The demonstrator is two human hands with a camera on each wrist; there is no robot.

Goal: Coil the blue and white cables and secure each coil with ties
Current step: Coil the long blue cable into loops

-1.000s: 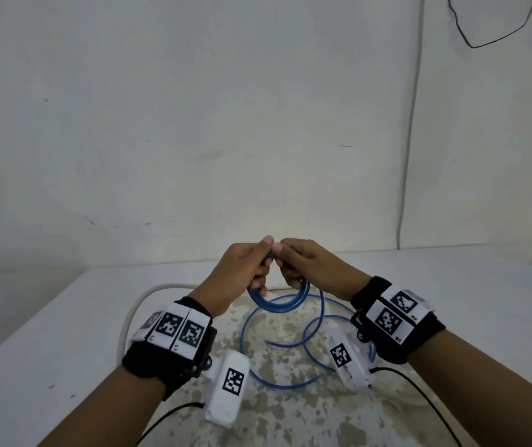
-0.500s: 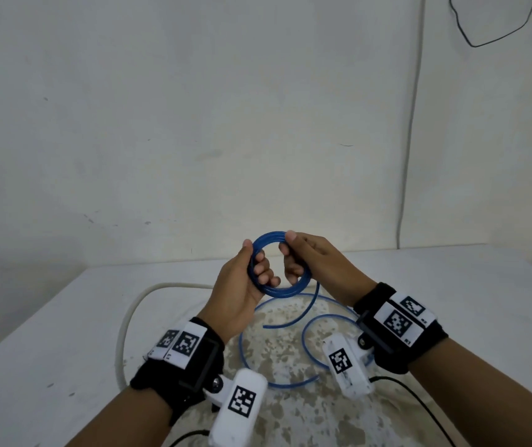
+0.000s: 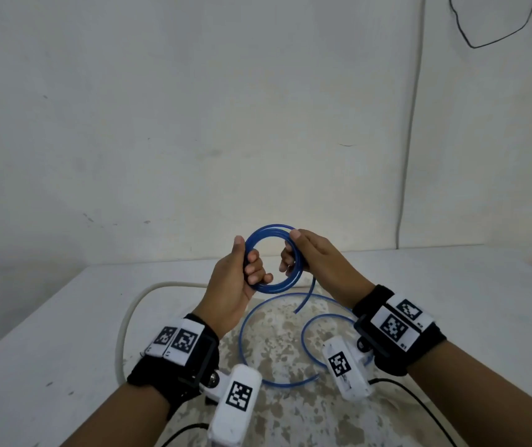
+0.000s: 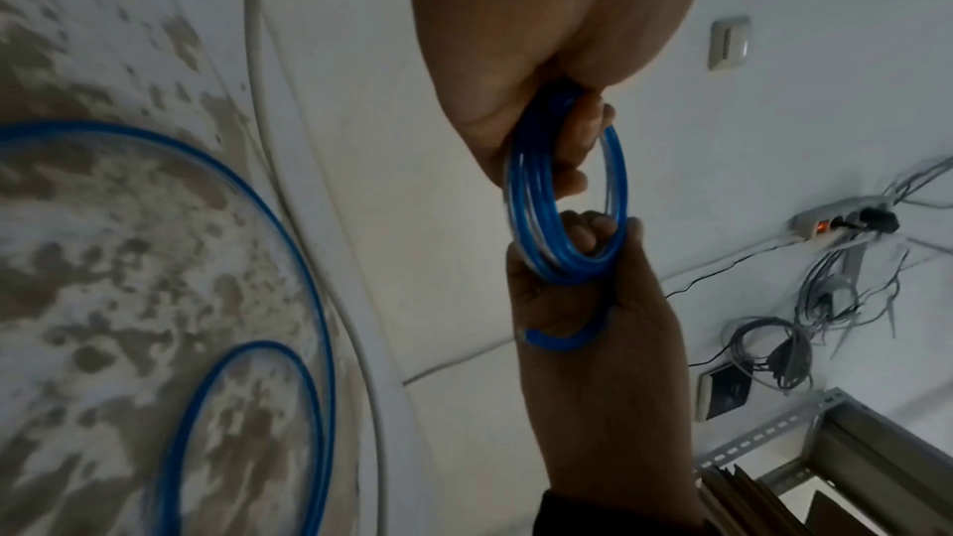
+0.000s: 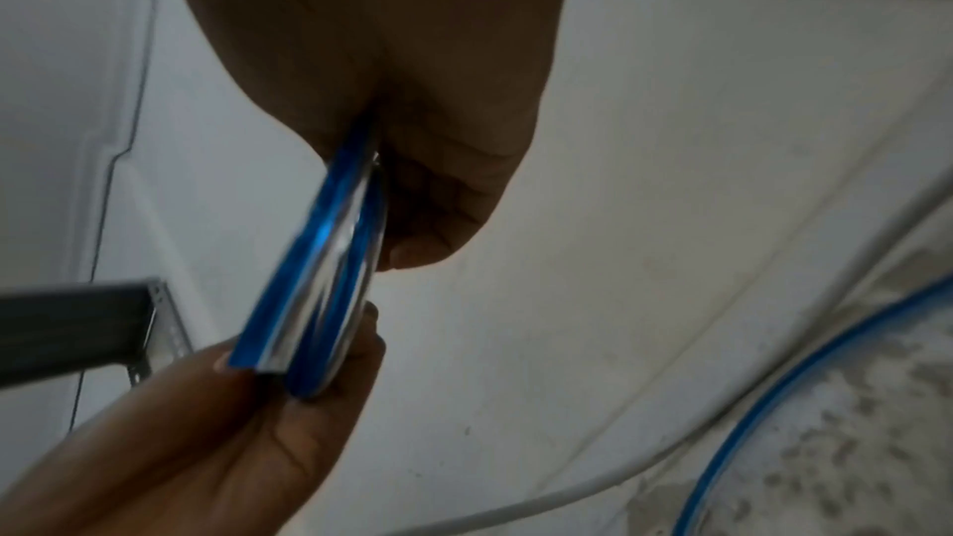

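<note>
The left hand (image 3: 232,285) and right hand (image 3: 314,262) both grip the blue cable (image 3: 272,287) coil between them. Loose loops lie below on the table (image 3: 64,317).

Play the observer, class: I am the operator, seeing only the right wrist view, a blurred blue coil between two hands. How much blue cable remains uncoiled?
Observer: Two loose loops of the blue cable lie on the table, below the coil.
Operator: How does the coil sit?
Observer: As an upright round ring; the left hand grips its left side, the right hand its right.
Operator: And the white cable?
Observer: The white cable lies uncoiled in one wide arc on the table's left.
</note>
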